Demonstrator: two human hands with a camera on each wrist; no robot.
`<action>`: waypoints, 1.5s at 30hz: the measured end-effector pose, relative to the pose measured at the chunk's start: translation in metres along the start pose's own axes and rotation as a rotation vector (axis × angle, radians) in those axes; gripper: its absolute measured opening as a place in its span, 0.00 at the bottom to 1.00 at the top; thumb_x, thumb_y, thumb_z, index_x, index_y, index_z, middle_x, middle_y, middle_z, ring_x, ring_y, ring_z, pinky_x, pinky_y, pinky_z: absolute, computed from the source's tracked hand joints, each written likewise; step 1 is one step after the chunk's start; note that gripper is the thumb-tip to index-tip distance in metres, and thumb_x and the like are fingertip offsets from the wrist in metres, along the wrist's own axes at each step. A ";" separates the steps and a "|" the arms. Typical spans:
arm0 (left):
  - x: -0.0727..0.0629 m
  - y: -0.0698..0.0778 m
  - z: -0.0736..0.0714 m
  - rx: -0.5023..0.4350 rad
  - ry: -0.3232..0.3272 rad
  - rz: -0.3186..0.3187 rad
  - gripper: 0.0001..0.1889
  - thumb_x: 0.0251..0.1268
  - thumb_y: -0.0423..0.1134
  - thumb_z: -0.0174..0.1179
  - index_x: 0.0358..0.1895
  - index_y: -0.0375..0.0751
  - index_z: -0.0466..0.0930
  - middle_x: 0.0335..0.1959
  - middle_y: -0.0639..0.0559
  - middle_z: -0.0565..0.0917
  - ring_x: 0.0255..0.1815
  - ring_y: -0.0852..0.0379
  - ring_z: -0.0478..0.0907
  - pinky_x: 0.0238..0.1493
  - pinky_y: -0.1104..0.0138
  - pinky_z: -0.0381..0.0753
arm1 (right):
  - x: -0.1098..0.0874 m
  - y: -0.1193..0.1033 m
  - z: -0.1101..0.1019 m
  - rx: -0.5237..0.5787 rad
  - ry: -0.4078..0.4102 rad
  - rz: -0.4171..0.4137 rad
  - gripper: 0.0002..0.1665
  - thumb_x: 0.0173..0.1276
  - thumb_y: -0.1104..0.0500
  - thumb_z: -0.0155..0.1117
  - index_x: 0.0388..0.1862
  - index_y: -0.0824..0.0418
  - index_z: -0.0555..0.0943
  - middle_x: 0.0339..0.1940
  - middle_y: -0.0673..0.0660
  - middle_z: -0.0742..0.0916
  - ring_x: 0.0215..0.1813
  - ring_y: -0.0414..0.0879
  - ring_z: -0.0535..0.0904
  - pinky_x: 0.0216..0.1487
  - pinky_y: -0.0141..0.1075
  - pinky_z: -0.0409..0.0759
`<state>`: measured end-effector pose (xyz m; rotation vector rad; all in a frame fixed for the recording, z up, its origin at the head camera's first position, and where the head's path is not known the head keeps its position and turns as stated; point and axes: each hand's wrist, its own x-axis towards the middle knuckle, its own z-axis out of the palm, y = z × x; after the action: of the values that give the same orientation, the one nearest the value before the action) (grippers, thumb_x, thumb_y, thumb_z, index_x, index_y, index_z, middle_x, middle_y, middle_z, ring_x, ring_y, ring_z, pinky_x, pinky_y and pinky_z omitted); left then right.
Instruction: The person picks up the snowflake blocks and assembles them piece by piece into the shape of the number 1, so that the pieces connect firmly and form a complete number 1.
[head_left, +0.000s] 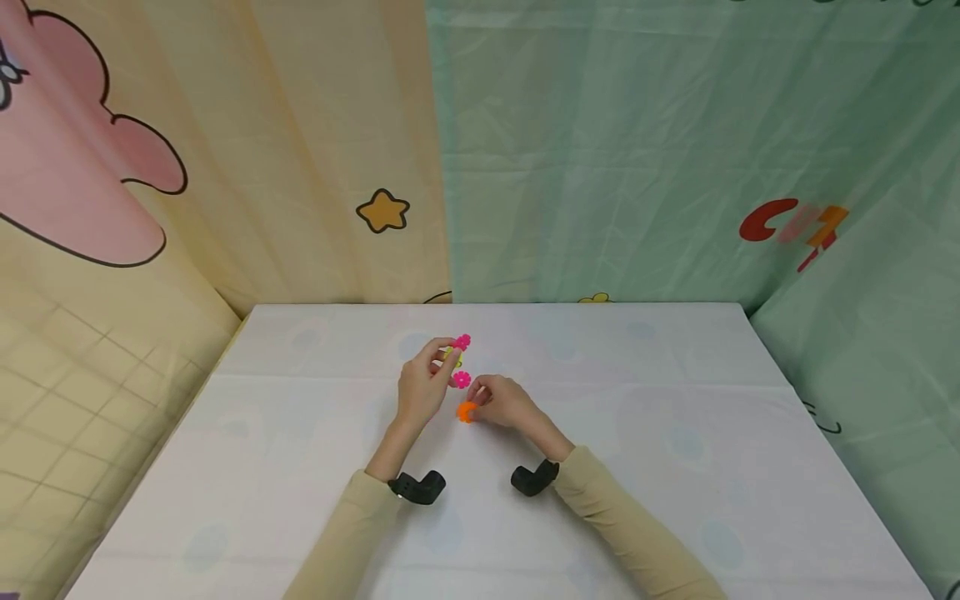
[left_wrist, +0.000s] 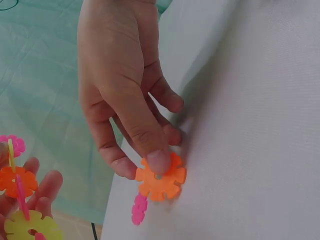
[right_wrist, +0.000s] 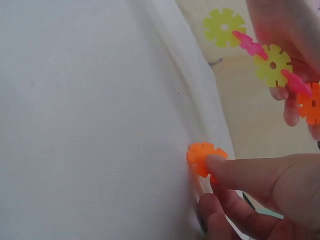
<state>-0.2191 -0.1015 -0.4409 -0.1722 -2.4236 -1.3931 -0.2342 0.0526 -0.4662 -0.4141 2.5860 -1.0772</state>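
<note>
My left hand [head_left: 423, 387] holds a chain of interlocking plastic flower discs. In the right wrist view the chain runs from a yellow disc [right_wrist: 224, 27] through a pink one [right_wrist: 250, 46], another yellow one [right_wrist: 273, 65] and a second pink one [right_wrist: 296, 82] to an orange one. The discs are notched round the rim, with a small hole in the centre. To the right and nearer me, my right hand [head_left: 506, 402] pinches a separate orange disc [left_wrist: 167, 185] between thumb and fingers, close over the table. A pink disc [left_wrist: 139, 209] appears edge-on beside it in the left wrist view.
A white cloth with faint pale blue spots covers the table [head_left: 637, 500]. Behind it hang a yellow curtain [head_left: 300, 150] and a green curtain [head_left: 600, 150]. Black wrist mounts [head_left: 420, 488] sit at both sleeve cuffs.
</note>
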 end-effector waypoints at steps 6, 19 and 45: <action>-0.001 0.002 0.002 0.003 0.002 -0.011 0.13 0.69 0.47 0.56 0.50 0.46 0.81 0.32 0.45 0.84 0.22 0.43 0.80 0.19 0.70 0.69 | -0.003 0.004 -0.008 0.062 0.017 0.019 0.09 0.62 0.62 0.66 0.41 0.62 0.84 0.33 0.55 0.84 0.29 0.45 0.74 0.31 0.31 0.76; -0.001 0.003 0.006 -0.015 -0.020 -0.031 0.12 0.68 0.47 0.57 0.48 0.46 0.82 0.35 0.43 0.83 0.18 0.42 0.80 0.16 0.71 0.65 | -0.007 0.009 -0.026 0.124 0.183 0.006 0.10 0.66 0.61 0.62 0.45 0.63 0.83 0.28 0.56 0.83 0.24 0.44 0.77 0.26 0.31 0.77; -0.007 0.007 0.017 0.029 -0.069 -0.009 0.08 0.66 0.44 0.60 0.39 0.45 0.83 0.20 0.49 0.84 0.18 0.61 0.74 0.16 0.71 0.66 | -0.016 -0.003 -0.050 0.372 0.520 -0.213 0.13 0.67 0.63 0.63 0.49 0.62 0.82 0.27 0.63 0.84 0.24 0.44 0.77 0.28 0.28 0.79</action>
<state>-0.2148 -0.0832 -0.4452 -0.2058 -2.5020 -1.3773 -0.2387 0.0882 -0.4275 -0.3574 2.7063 -1.9198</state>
